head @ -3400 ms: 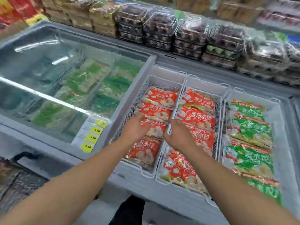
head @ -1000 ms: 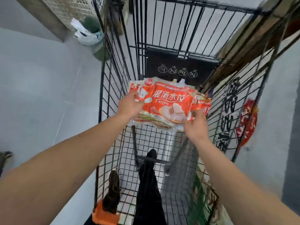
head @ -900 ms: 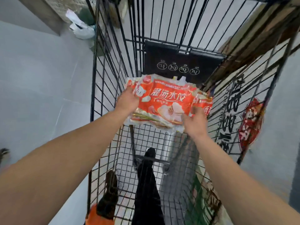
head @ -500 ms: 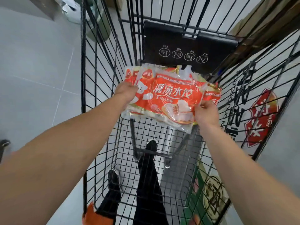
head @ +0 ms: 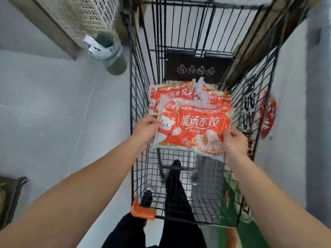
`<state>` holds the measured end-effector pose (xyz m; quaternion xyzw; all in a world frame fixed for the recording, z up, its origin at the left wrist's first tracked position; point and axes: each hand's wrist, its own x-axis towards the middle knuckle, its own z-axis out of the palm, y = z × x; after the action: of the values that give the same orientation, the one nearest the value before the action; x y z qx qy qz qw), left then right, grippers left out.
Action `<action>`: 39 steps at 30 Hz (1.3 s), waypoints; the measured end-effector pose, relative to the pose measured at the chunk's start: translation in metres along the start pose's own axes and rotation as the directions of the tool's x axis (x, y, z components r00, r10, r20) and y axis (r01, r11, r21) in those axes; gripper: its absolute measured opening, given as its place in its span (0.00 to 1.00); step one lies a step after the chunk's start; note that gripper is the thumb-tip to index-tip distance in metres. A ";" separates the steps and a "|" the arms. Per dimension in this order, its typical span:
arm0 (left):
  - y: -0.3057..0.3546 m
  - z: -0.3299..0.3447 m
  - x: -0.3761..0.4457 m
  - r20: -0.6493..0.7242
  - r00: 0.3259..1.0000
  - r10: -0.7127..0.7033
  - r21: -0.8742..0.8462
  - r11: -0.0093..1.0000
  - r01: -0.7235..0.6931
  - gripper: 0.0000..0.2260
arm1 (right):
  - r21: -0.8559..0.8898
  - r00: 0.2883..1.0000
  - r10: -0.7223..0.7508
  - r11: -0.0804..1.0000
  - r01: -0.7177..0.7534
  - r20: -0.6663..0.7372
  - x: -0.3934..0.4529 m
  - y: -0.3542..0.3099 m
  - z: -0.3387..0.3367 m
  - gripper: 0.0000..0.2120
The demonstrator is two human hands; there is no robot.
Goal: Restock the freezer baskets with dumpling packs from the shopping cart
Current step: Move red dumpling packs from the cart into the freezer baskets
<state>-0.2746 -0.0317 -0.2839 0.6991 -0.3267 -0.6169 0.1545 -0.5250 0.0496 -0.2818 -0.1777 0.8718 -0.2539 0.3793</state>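
I see my left hand [head: 146, 130] and right hand [head: 233, 142] each pinching a side edge of a stack of orange-red plastic dumpling packs [head: 192, 122], held above the black wire shopping cart [head: 141, 97]. Beneath the packs the cart's mesh bottom is bare, my dark-trousered legs [head: 176, 194] visible through it.

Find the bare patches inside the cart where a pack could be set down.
The near half of the cart floor is bare mesh, bordered by the left wire wall, the orange handle end and the packs above. The far end, below the black seat flap, is crowded with packs gripped by left hand and right hand.
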 end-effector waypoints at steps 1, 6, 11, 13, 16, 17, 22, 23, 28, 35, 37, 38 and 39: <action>0.000 -0.006 -0.012 0.013 1.000 0.016 0.020 1.000 -0.016 0.04 | 0.030 1.000 0.008 1.000 -0.008 -0.005 -0.014 0.003 -0.006 0.15; -0.010 -0.036 -0.077 0.104 0.983 0.153 0.078 0.984 -0.161 0.06 | 0.186 0.993 0.009 0.982 0.013 -0.115 -0.111 0.029 -0.040 0.11; -0.025 -0.058 -0.142 0.180 0.919 0.350 0.122 0.920 -0.374 0.11 | 0.312 0.980 -0.007 0.947 0.070 -0.196 -0.204 0.063 -0.073 0.16; -0.031 -0.061 -0.165 0.217 0.891 0.398 0.124 0.895 -0.429 0.12 | 0.354 0.972 0.002 0.931 0.085 -0.236 -0.239 0.076 -0.089 0.13; -0.030 -0.051 -0.200 0.311 0.851 0.424 0.164 0.858 -0.487 0.12 | 0.426 0.955 0.058 0.902 0.075 -0.291 -0.285 0.096 -0.117 0.12; -0.028 -0.045 -0.215 0.352 0.831 0.431 0.172 0.843 -0.510 0.11 | 0.446 0.947 0.079 0.892 0.072 -0.310 -0.300 0.104 -0.127 0.12; -0.030 -0.001 -0.277 0.533 0.736 0.418 0.194 0.786 -0.587 0.07 | 0.545 0.873 0.201 0.834 0.086 -0.445 -0.358 0.157 -0.171 0.12; -0.034 0.010 -0.289 0.562 0.719 0.409 0.207 0.772 -0.601 0.06 | 0.554 0.861 0.225 0.829 0.077 -0.456 -0.371 0.169 -0.179 0.12; -0.067 0.070 -0.349 0.683 0.602 0.414 0.243 0.648 -0.721 0.10 | 0.631 0.790 0.327 0.770 0.095 -0.519 -0.438 0.241 -0.219 0.13; -0.147 0.148 -0.434 0.776 0.517 0.361 0.248 0.579 -0.777 0.10 | 0.704 0.723 0.446 0.705 0.079 -0.527 -0.501 0.366 -0.263 0.13; -0.175 0.168 -0.455 0.790 0.519 0.325 0.265 0.583 -0.768 0.11 | 0.726 0.706 0.475 0.683 0.081 -0.525 -0.517 0.400 -0.277 0.13; -0.192 0.182 -0.466 0.801 0.518 0.300 0.274 0.585 -0.763 0.13 | 0.743 0.700 0.492 0.664 0.084 -0.518 -0.527 0.421 -0.285 0.13; -0.206 0.194 -0.478 0.809 0.517 0.278 0.283 0.587 -0.758 0.15 | 0.757 0.699 0.502 0.647 0.088 -0.510 -0.534 0.440 -0.293 0.13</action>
<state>-0.4186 0.4664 -0.0848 0.2810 -0.7446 -0.6050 -0.0245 -0.4502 0.7641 -0.0602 0.2069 0.7831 -0.5783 0.0972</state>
